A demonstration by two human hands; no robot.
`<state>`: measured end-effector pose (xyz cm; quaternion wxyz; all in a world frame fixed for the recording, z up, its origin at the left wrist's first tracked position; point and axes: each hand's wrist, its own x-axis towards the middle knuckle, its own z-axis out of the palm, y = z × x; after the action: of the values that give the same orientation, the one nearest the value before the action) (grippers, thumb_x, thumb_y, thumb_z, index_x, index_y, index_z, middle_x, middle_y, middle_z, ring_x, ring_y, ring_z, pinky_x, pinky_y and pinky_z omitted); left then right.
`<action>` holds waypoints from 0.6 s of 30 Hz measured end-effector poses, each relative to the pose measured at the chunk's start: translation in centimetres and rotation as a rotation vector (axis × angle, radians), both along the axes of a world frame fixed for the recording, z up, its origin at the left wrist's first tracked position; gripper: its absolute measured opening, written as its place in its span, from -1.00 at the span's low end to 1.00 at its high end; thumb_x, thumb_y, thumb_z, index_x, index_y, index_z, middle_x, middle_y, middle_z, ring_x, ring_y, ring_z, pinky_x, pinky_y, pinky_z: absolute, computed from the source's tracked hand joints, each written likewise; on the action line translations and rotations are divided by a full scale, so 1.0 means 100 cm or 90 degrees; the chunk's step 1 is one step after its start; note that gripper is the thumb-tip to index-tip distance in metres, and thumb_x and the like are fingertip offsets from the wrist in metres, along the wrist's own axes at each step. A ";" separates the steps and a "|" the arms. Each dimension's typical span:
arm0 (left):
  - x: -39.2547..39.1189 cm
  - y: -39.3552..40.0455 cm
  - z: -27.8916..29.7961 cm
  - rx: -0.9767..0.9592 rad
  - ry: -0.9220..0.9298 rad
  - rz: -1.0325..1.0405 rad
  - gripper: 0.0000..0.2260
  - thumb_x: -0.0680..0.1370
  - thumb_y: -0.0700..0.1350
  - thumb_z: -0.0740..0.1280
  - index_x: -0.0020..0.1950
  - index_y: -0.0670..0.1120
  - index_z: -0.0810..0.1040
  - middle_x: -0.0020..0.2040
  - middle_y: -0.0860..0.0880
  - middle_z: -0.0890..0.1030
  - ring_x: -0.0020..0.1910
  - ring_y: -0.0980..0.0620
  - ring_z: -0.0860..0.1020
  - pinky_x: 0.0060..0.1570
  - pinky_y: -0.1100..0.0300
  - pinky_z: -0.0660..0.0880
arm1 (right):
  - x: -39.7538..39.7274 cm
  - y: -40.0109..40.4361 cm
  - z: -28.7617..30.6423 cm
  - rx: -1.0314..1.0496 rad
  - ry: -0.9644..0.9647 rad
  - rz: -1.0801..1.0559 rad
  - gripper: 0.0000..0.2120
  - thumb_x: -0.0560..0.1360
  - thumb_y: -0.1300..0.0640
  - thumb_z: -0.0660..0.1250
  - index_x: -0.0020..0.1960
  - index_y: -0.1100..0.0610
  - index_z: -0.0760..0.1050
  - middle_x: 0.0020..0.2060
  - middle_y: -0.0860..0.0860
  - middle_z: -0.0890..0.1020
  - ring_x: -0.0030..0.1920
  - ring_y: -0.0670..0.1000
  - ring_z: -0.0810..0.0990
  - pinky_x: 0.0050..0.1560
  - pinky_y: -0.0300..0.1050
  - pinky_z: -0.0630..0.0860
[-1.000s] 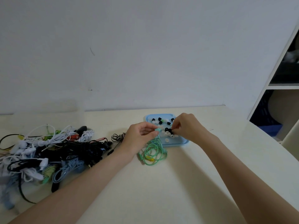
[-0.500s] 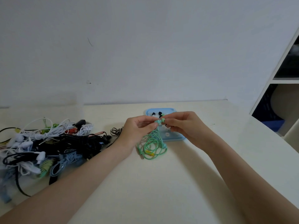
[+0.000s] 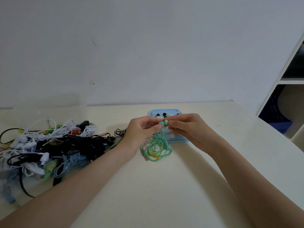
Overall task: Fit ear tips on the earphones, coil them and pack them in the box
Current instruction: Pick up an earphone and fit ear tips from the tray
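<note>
Right hand (image 3: 190, 127) now lifted from tray, meeting left hand (image 3: 141, 130) at the earbud (image 3: 165, 122).

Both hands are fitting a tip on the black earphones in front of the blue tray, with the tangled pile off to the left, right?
Not quite: the earphones are green, not black, as the head view shows. Both hands, left and right, work in front of the blue tray, pile at left.

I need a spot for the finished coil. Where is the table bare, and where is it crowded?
Bare: the wide stretch of table between the two forearms, nearer than the green earphones, and the strip right of the blue tray. Crowded: the far left, under the tangled cable pile.
</note>
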<state>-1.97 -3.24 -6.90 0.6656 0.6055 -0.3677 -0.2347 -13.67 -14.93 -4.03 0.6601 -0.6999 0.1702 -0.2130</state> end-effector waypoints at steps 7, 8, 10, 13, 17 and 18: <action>-0.002 0.002 0.002 -0.012 -0.016 0.000 -0.86 0.40 -0.31 0.43 -0.09 -0.11 0.63 -0.20 0.02 0.66 -0.21 0.22 0.61 -0.17 0.42 0.50 | 0.001 0.001 -0.001 0.025 -0.002 -0.019 -0.89 0.46 0.37 0.31 -0.13 0.24 0.60 -0.27 0.04 0.64 -0.25 -0.05 0.57 -0.17 -0.30 0.56; -0.002 0.002 0.002 -0.012 -0.017 -0.004 -0.86 0.40 -0.31 0.43 -0.10 -0.11 0.63 -0.21 0.02 0.66 -0.21 0.21 0.62 -0.17 0.42 0.50 | 0.001 0.001 -0.001 0.034 -0.004 -0.021 -0.89 0.46 0.37 0.31 -0.14 0.25 0.60 -0.28 0.04 0.64 -0.26 -0.06 0.58 -0.18 -0.31 0.57; -0.003 0.002 0.003 -0.012 -0.017 -0.009 -0.85 0.41 -0.31 0.42 -0.10 -0.11 0.63 -0.22 0.02 0.66 -0.22 0.21 0.62 -0.19 0.42 0.49 | -0.001 0.001 0.000 0.057 -0.005 -0.021 -0.90 0.46 0.38 0.31 -0.15 0.27 0.60 -0.29 0.04 0.65 -0.27 -0.07 0.60 -0.19 -0.32 0.57; -0.004 0.003 0.003 -0.014 -0.019 -0.012 -0.84 0.41 -0.32 0.42 -0.10 -0.10 0.64 -0.21 0.01 0.66 -0.22 0.20 0.62 -0.18 0.41 0.50 | -0.002 0.000 0.000 0.087 -0.002 -0.016 -0.90 0.45 0.39 0.31 -0.14 0.29 0.60 -0.24 0.08 0.67 -0.23 -0.06 0.63 -0.15 -0.32 0.58; -0.004 0.004 0.004 -0.007 -0.023 -0.019 -0.83 0.41 -0.31 0.42 -0.08 -0.09 0.64 -0.17 0.00 0.68 -0.17 0.16 0.64 -0.13 0.38 0.52 | -0.004 0.000 0.000 0.109 0.001 -0.017 -0.89 0.45 0.40 0.31 -0.13 0.29 0.60 -0.23 0.06 0.69 -0.21 -0.05 0.66 -0.14 -0.31 0.58; -0.004 0.003 0.004 -0.006 -0.023 -0.020 -0.83 0.40 -0.31 0.42 -0.08 -0.08 0.65 -0.17 0.01 0.68 -0.15 0.15 0.64 -0.13 0.38 0.53 | -0.005 0.000 0.000 0.113 0.003 -0.018 -0.89 0.45 0.40 0.31 -0.13 0.29 0.60 -0.24 0.06 0.69 -0.21 -0.05 0.66 -0.14 -0.31 0.59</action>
<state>-2.38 -2.89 -6.54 0.6576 0.6008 -0.3903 -0.2328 -14.14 -14.92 -4.05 0.7162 -0.6365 0.1999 -0.2049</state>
